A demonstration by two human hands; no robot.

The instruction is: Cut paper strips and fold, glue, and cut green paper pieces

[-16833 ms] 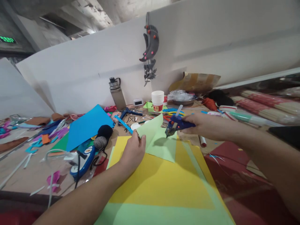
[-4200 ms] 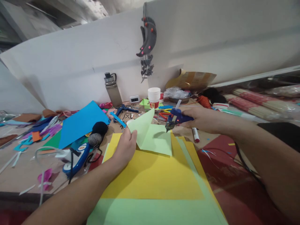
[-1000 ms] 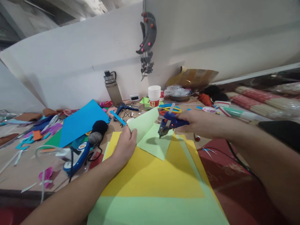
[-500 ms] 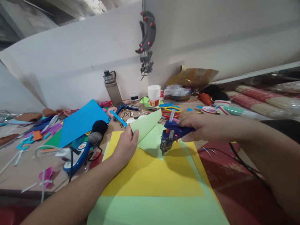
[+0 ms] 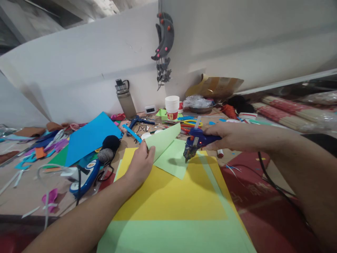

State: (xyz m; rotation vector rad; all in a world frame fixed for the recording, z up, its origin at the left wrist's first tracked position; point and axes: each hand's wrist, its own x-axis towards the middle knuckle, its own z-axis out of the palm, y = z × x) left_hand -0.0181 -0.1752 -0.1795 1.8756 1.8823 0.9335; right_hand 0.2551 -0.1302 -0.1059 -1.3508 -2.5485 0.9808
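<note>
Smooth white panel (image 5: pixel 79 70) stands behind a cluttered, cardboard-brown worktop (image 5: pixel 15 200), and a soft-looking grey crescent (image 5: pixel 167 37) dotted with round beads hangs against it. Near the middle I see a flat yellow sheet (image 5: pixel 171 203) bearing a light-green paper (image 5: pixel 171 163), creased so that its far-left half rises as a flap. I have the left hand (image 5: pixel 140 161) pinching that flap's left edge, fingers closed on it. On the right, the right hand (image 5: pixel 222 137) wraps its fingers around a blue plastic glue gun (image 5: pixel 195 140), nozzle down at the paper's right edge; I cannot tell whether it touches. Far left of the paper sit fuzzy yarn balls (image 5: pixel 109 146), a glossy blue sheet (image 5: pixel 91 140) and a translucent bottle (image 5: pixel 126 103).
</note>
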